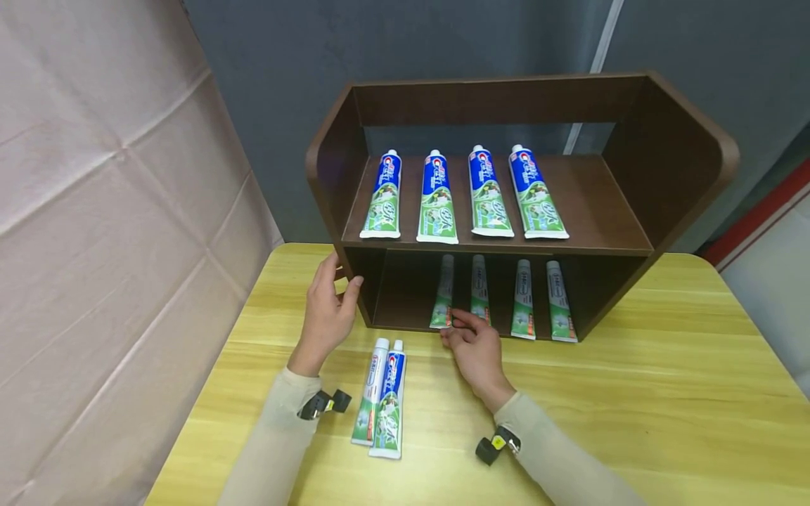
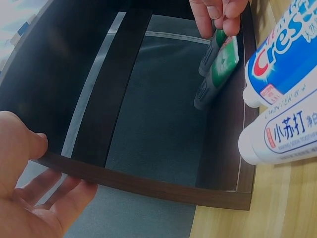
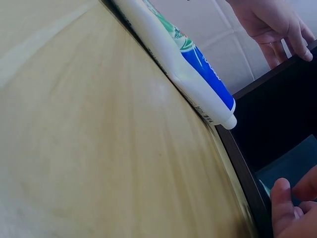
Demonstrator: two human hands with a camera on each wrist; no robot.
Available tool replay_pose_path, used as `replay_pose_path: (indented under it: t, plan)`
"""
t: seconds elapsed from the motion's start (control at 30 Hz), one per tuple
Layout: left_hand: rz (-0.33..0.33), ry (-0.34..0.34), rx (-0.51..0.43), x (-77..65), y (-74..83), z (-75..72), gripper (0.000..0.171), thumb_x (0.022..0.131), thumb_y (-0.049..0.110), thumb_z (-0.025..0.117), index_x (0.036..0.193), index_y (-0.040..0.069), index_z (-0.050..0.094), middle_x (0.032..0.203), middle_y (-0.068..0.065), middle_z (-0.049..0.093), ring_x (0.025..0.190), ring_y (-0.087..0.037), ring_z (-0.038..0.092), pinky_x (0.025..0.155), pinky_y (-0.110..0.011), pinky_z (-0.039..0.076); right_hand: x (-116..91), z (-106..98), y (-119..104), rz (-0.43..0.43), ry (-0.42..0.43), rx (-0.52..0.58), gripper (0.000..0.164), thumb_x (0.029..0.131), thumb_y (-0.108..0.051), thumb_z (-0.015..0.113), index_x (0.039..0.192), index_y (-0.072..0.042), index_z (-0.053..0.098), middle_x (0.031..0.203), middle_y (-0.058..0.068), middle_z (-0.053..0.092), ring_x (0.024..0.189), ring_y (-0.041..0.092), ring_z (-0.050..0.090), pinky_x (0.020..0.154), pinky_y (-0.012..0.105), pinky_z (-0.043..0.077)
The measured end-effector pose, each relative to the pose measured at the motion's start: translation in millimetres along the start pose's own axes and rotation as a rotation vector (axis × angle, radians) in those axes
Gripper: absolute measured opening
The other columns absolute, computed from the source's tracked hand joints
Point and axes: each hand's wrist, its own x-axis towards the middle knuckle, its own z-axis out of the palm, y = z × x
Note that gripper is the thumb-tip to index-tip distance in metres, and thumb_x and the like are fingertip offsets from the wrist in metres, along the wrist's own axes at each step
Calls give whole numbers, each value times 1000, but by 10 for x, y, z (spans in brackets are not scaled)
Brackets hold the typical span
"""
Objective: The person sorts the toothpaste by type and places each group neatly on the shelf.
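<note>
My left hand (image 1: 327, 313) grips the front edge of the left side panel of a dark brown two-tier shelf (image 1: 595, 211); in the left wrist view its thumb lies inside the panel (image 2: 148, 182) and its fingers outside. At the lower tier, my right hand (image 1: 479, 357) pinches the flat crimped end of a grey-and-green toothpaste tube (image 1: 446, 284), the leftmost one there. That tube lies flat, cap toward the back. On the table between my forearms, a white-and-green toothpaste tube (image 1: 372, 390) and a blue-and-green Crest tube (image 1: 391, 400) lie side by side.
Several blue-and-green Crest tubes (image 1: 436, 200) lie spaced in a row on the upper tier, caps to the back. More grey-and-green tubes (image 1: 523, 299) lie right of my right hand on the lower tier. The wooden table (image 1: 683, 393) extends toward me; a pale cloth wall (image 1: 114, 281) stands left.
</note>
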Motion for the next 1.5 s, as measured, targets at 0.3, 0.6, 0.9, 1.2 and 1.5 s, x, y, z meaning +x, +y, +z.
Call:
replay_pose_path:
  t: [0.3,0.6,0.9,1.2,1.5]
  plan:
    - [-4,-1,-10,4,-29,17,52,107,12,62,156,11,44,146,-16,56,127,-42,61,86,-56,66,4,-14,-7,-22,1,-19,43,94,9,62,136,4,65,119,25,68,95,28,76,75,21,64]
    - [-16,-5,-2,2,-22,15,53,107,13,62,157,13,43,146,-15,55,128,-35,61,87,-56,66,-54,-31,-57,-35,2,-60,37,95,3,69,131,2,70,116,23,72,84,7,70,71,14,58]
    - [-8,-5,-6,-2,-7,4,53,107,13,62,156,12,44,147,-15,56,127,-34,61,86,-56,66,-123,4,-76,-33,-28,-74,38,93,2,70,131,-1,70,116,20,71,84,4,67,72,12,55]
    - [-2,-4,0,-1,-25,10,54,107,14,62,157,14,43,148,-15,55,128,-35,61,86,-56,66,-215,80,-77,-46,-65,-69,39,91,5,69,129,-1,71,114,20,71,86,9,67,76,12,57]
    - [-10,0,-23,-1,10,0,52,107,12,61,156,11,44,143,-17,56,126,-40,61,84,-56,66,-320,167,-53,-59,-155,-119,45,89,-3,78,133,-2,69,118,18,69,94,15,69,83,16,60]
